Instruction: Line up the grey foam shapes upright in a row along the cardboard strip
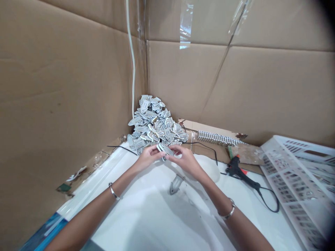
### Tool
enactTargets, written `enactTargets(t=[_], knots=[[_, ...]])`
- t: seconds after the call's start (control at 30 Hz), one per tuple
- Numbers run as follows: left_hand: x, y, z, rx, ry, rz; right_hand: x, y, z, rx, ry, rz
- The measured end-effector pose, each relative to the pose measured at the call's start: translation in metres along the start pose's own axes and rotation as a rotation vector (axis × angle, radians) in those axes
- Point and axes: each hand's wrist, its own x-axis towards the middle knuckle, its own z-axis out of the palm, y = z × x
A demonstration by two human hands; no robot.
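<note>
Between my two hands is a small grey-and-white flat piece with one rounded end, perhaps more than one stacked together. My left hand pinches its left side, and my right hand grips it from the right. Just beyond my fingers rises a heap of similar grey pieces, piled in the corner. One loose grey piece lies on the white tabletop below my right hand.
A black glue gun with an orange tip and a cord lies to the right. Behind it runs a row of upright pieces. At far right stands a white plastic basket. Cardboard walls enclose the left and back; a white cable hangs down.
</note>
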Motion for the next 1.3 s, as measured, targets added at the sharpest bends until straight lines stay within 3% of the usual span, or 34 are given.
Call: enactTargets(t=[0.17,0.33,0.5,0.6,0.7,0.87,1.03,1.13,1.3], knots=[[-0.001,0.003,0.002,0.015,-0.040,0.007,-0.002,-0.003,-0.006,-0.122,-0.075,-0.020],[0.000,0.018,-0.016,0.174,-0.128,0.050,-0.007,-0.014,-0.012,-0.407,-0.152,-0.061],[0.000,0.024,-0.027,0.236,-0.080,0.015,-0.014,-0.018,0.004,-0.724,-0.417,-0.082],[-0.001,0.021,-0.022,0.297,-0.143,-0.031,-0.019,-0.017,0.019,-0.853,-0.523,-0.104],[-0.005,0.023,-0.014,0.426,-0.202,-0.070,-0.021,-0.017,0.025,-0.888,-0.542,-0.094],[-0.016,0.037,0.001,0.898,-0.241,-0.024,-0.020,-0.024,-0.005,-0.840,-0.576,-0.025],[-0.026,0.032,0.016,1.311,-0.394,0.018,-0.021,-0.021,-0.040,-0.865,-0.452,0.060],[-0.030,0.022,0.021,1.421,-0.461,0.043,-0.024,-0.021,-0.043,-0.893,-0.527,0.100],[-0.033,0.019,0.027,1.469,-0.481,0.048,-0.028,-0.033,-0.030,-0.960,-0.619,0.110]])
